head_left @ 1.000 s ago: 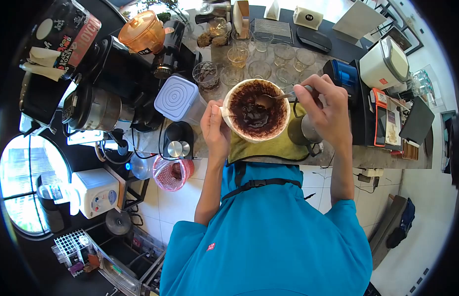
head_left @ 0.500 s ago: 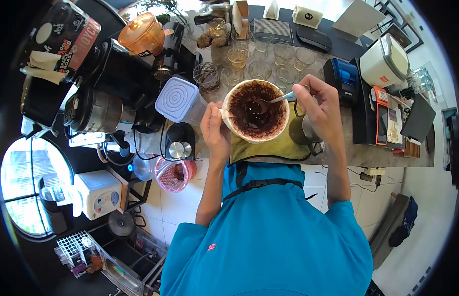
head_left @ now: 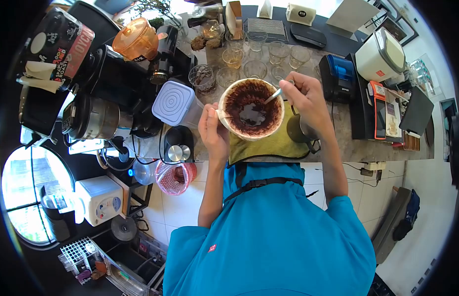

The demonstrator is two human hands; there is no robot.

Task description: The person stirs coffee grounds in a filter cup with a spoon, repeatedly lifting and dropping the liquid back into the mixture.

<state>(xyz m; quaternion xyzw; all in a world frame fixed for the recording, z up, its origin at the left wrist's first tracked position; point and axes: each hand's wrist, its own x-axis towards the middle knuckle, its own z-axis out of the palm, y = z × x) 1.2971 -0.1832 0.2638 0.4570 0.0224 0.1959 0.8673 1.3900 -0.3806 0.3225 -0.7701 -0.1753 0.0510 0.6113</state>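
A white cup [head_left: 227, 127] with dark brown liquid and brown residue round its inner wall is held up over the counter. My left hand [head_left: 213, 132] is closed on its handle at the left side. In my right hand [head_left: 307, 96] is a spoon [head_left: 273, 96], pinched by the upper end, its bowl sunk out of sight in the dark liquid. Below the cup lies a yellow-green cloth [head_left: 254, 150] on the counter. A metal pitcher [head_left: 299, 130] stands on the cloth, partly behind my right hand.
Several clear glasses [head_left: 255, 70] stand behind the cup. To the left are a lidded plastic container [head_left: 174, 102], a scale with a round knob [head_left: 176, 152] and a grinder with an orange hopper [head_left: 135, 38]. A blue-black printer [head_left: 339, 76] sits at right.
The spoon's bowl was visible in the liquid and is now submerged, with its handle more upright. My right hand has moved slightly left and up. The whole view has shifted a little.
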